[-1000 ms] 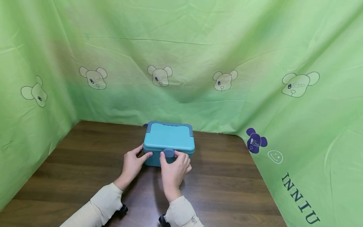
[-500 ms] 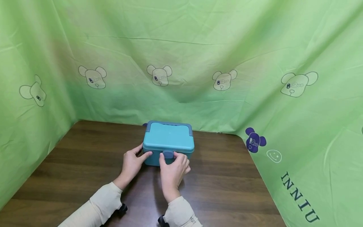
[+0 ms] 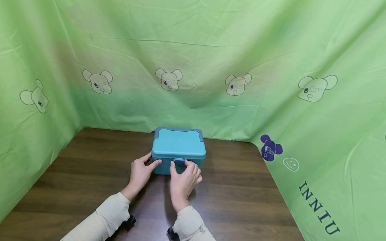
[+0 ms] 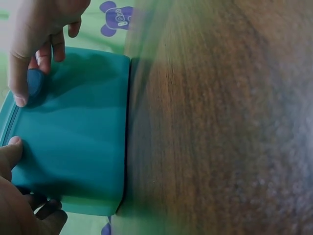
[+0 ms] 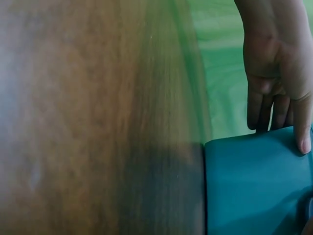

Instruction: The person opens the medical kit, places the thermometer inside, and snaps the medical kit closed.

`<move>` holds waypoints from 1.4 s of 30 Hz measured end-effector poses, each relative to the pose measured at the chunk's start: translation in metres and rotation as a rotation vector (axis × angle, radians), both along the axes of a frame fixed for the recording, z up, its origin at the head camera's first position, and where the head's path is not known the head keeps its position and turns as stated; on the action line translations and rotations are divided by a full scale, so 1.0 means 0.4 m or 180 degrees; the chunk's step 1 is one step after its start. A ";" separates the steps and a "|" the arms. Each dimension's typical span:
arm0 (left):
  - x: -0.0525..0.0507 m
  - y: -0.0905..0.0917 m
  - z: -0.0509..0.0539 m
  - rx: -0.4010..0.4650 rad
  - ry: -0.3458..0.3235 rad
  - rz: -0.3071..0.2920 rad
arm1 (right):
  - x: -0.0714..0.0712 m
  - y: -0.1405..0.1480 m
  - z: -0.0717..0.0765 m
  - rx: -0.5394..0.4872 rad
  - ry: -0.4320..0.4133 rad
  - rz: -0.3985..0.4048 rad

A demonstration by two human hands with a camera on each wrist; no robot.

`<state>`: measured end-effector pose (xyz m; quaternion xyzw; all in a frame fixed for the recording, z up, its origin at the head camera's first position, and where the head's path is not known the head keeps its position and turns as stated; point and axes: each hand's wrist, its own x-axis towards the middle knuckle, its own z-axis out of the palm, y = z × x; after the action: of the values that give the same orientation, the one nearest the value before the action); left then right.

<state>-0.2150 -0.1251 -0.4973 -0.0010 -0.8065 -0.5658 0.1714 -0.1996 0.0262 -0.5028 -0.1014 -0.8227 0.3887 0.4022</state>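
A teal lunch box (image 3: 179,142) stands upright at the far middle of the table, lid down. Its blue-grey handle (image 3: 178,129) lies folded along the lid's back edge. My left hand (image 3: 140,174) holds the box's left front corner, thumb on the front face and fingers round the left side. With thumb and forefinger, my right hand (image 3: 182,182) pinches the blue-grey latch (image 3: 179,161) at the front from both sides. In the left wrist view the latch (image 4: 34,82) juts from the front face. The right wrist view shows the left hand (image 5: 281,73) at the box's side.
The brown wooden table (image 3: 99,174) carries the box. A green curtain (image 3: 193,43) printed with bear heads hangs behind it and along both sides, close to the box's back.
Both hands keep their holds, and the box stays nearly in place. The latch's face looks narrower and darker than before, tilted a little outward.
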 end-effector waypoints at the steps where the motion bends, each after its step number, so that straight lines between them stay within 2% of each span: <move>1: 0.000 0.000 0.000 -0.0005 -0.0004 0.0007 | -0.003 0.000 -0.002 -0.0003 -0.0002 -0.0010; 10: -0.003 -0.002 0.002 -0.0046 0.0021 0.0001 | -0.010 0.004 0.006 -0.0156 -0.0052 0.0025; 20: -0.010 -0.006 0.005 -0.0051 0.0001 -0.0036 | -0.005 0.023 0.011 -0.0300 -0.0232 0.0260; 23: -0.010 -0.007 0.004 -0.0052 0.0006 -0.0039 | 0.002 0.040 0.011 -0.0320 -0.0200 0.0475; 27: -0.012 -0.011 0.001 -0.0060 0.0021 -0.0052 | 0.017 0.069 0.014 -0.0488 -0.0162 0.0927; 32: -0.016 -0.019 -0.001 -0.0070 0.0028 -0.0064 | 0.031 0.105 0.015 -0.0638 -0.0276 0.1439; 38: -0.021 -0.020 -0.002 -0.0082 0.0014 -0.0128 | 0.036 0.154 0.031 -0.0481 -0.0520 0.1857; 42: -0.022 -0.023 -0.002 -0.0113 -0.0022 -0.0164 | 0.031 0.191 0.039 -0.0152 -0.0605 0.2144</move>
<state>-0.2238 -0.1343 -0.4983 -0.0228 -0.8167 -0.5557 0.1539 -0.1873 0.1024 -0.4870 0.1306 -0.8344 0.5076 0.1705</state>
